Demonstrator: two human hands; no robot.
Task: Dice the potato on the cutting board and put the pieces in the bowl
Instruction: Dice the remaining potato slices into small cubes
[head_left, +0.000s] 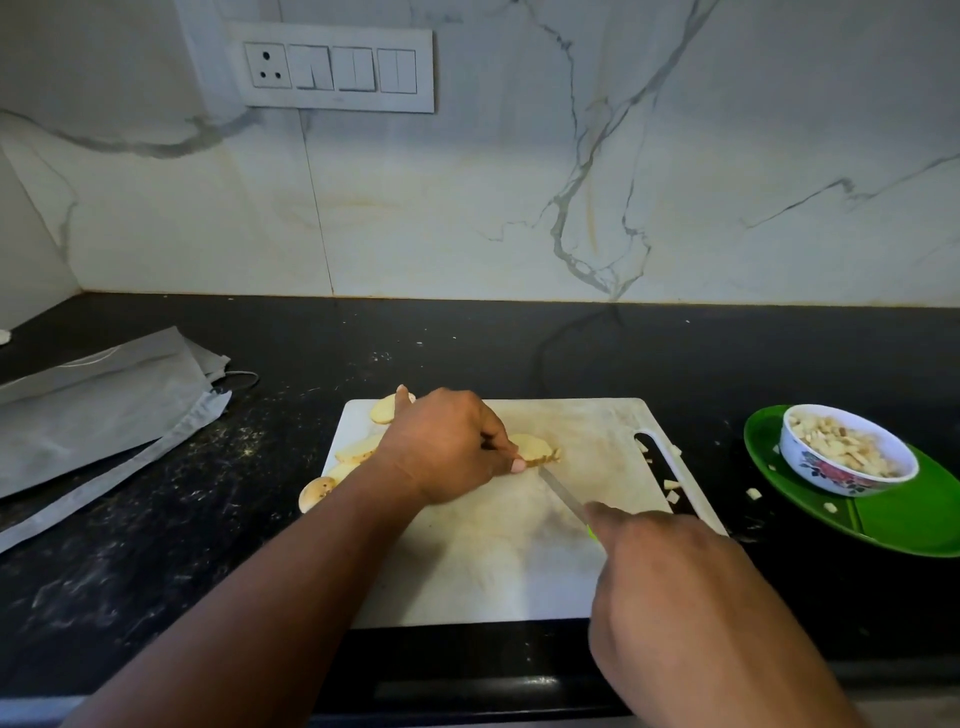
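**Slice pinned for the knife, bowl waiting to the right**

The left hand (447, 447) curls its fingers onto 1 potato slice (537, 448) mid-board (493, 561), pinning it so it cannot slide. The right hand (670, 582) grips the knife (563, 493), its tip at the slice's near edge. More slices (358, 448) wait at the left edge, clear of the blade. The bowl (848, 457), on a green plate (914, 519), holds diced pieces within easy reach
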